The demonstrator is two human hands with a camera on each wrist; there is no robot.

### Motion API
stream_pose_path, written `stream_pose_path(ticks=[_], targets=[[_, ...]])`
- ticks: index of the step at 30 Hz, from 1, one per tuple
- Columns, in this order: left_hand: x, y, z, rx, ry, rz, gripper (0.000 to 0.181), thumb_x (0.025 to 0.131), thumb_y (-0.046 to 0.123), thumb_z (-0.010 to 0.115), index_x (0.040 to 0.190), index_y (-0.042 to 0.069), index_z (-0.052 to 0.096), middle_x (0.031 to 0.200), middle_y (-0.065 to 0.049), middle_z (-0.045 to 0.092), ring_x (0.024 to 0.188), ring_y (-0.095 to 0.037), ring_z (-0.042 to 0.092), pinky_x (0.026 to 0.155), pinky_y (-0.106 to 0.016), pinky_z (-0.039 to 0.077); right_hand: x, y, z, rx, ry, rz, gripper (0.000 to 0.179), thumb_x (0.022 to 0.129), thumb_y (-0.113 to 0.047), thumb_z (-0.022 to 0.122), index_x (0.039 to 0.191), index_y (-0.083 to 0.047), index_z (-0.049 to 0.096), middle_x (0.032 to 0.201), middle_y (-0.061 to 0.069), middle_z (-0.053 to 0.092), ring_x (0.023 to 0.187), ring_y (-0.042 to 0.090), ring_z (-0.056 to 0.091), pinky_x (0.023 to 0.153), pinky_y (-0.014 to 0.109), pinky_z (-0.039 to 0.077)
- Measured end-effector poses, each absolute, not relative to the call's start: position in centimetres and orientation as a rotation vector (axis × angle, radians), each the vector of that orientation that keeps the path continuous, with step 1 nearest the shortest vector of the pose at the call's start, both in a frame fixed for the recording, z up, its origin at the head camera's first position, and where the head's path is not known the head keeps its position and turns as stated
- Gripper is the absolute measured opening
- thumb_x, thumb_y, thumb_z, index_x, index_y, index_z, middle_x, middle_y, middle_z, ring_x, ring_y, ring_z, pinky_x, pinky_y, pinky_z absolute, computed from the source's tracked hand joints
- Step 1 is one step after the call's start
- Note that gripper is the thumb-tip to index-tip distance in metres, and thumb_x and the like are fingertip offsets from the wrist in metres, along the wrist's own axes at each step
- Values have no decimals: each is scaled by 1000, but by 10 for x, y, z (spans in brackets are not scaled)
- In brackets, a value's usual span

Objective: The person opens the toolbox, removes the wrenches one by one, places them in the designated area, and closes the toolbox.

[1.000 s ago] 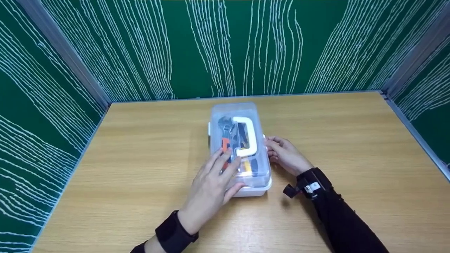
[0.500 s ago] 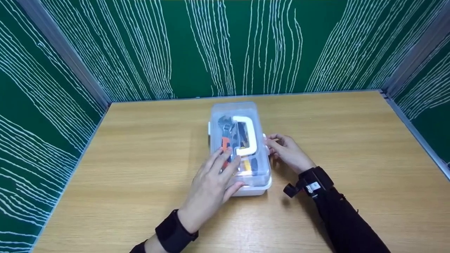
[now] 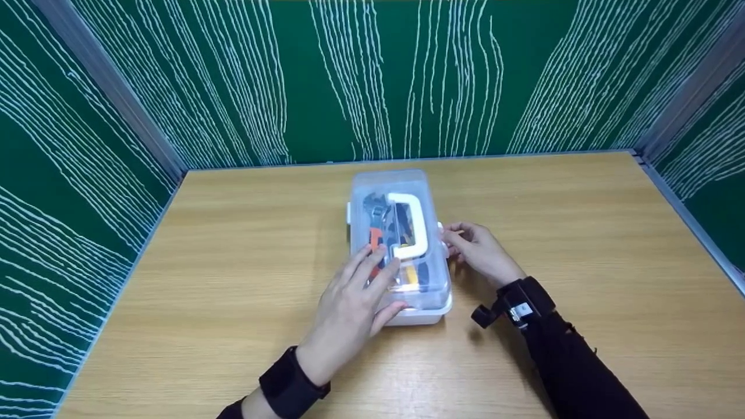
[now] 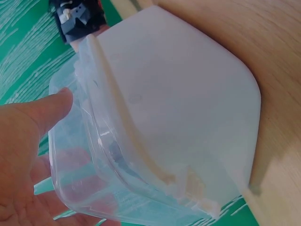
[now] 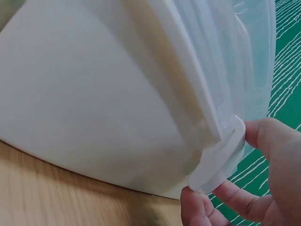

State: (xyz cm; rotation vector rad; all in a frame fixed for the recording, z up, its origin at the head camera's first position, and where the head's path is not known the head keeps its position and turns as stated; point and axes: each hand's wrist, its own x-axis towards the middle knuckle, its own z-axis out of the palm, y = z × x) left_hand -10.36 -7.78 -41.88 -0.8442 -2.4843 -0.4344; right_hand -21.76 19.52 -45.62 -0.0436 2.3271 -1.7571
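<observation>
A toolbox (image 3: 389, 181) with a clear lid and white base stands lengthwise on the table, lid down. Through the lid I see an adjustable wrench (image 3: 377, 218) with an orange and dark grip, and a yellow and black item (image 3: 412, 274). A white carrying handle (image 3: 420, 227) lies on top. My left hand (image 3: 352, 302) rests on the lid's near left part, fingers spread and fairly straight, thumb near the front edge. At the box's right side, my right hand (image 3: 483, 253) pinches the white latch (image 5: 218, 155), thumb on its upper end and fingers at its lower end.
The wooden table (image 3: 244, 244) extends around the box. Green panels (image 3: 326, 75) with white wavy lines stand behind and at both sides, with grey posts (image 3: 687, 87) in the corners. Another white clip (image 3: 348, 213) sits on the box's left side.
My right hand has shifted slightly outward, and more of the white latch shows beside its fingers. My left hand keeps its place on the lid, which still lies down.
</observation>
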Motion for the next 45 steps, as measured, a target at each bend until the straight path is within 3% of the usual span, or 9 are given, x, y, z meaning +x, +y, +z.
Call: stream_pose_path(ticks=[23,30,36,45], targets=[[-104,-77,-418,-814,-2494,-398,59,97,50,75,143,13,67,152,-16,62,148,-35,53,121,-49,50,-216,196,-445,-89,2555,-1631,42,107,-33,66,129,3,64,92,4,70,83,14,65,76,26,58],[-104,-76,-419,-814,-2499,-407,60,97,50,76,143,13,66,152,-16,61,148,-36,53,121,-50,49,-217,199,-443,-7,2510,-1608,49,108,-40,65,133,1,63,104,7,71,87,15,66,81,28,59],[-104,-76,-419,-813,-2501,-415,59,97,49,76,143,13,66,152,-16,61,148,-36,53,121,-51,50,-218,204,-442,19,2446,-1633,51,110,-35,57,143,5,58,124,16,69,92,13,68,87,26,61],[-103,-76,-418,-808,-2533,-412,59,99,51,73,145,15,65,154,-15,60,150,-35,52,123,-51,47,-217,214,-443,-72,2337,-1673,49,111,-26,53,144,9,57,127,21,70,93,11,73,89,23,62]])
